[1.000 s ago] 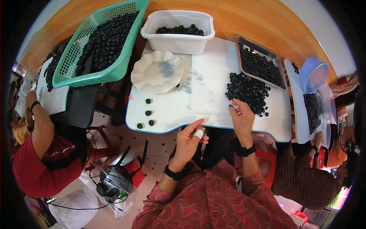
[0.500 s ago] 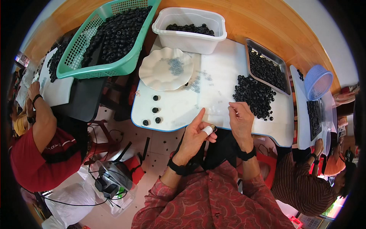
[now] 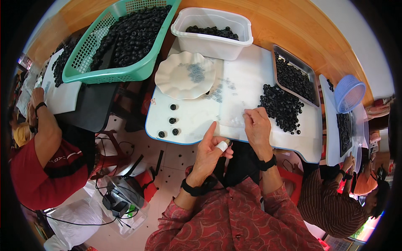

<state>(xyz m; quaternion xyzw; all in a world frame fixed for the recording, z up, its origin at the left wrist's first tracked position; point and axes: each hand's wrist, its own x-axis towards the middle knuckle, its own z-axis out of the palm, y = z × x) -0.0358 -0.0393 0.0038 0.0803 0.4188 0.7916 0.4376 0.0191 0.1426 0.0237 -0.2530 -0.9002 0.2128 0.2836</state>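
Note:
My left hand (image 3: 208, 152) is at the table's near edge, index finger stretched out and the other fingers curled round a small black part (image 3: 229, 143), mostly hidden. White tape (image 3: 222, 146) wraps one of its digits. My right hand (image 3: 258, 129) hovers over the white table (image 3: 197, 121), thumb and fingertips pinched together; whatever is between them is too small to make out. Beside it lies a heap of black ring-shaped parts (image 3: 279, 106). Several single black parts (image 3: 172, 121) stand at the left. A cream scalloped plate (image 3: 171, 77) bears small clear pieces (image 3: 196, 72), with more scattered beside it.
A metal tray (image 3: 315, 79) of black parts stands behind the heap. At the back are a white tub (image 3: 209, 50) and a green basket (image 3: 138, 75), both holding black parts. Co-workers sit at left (image 3: 46, 167) and right (image 3: 331, 201). A blue basket (image 3: 350, 94) stands at right.
My right hand has shifted slightly left and up over the table, its fingers still pinched. The left hand has moved a little left and down. The view has shifted slightly.

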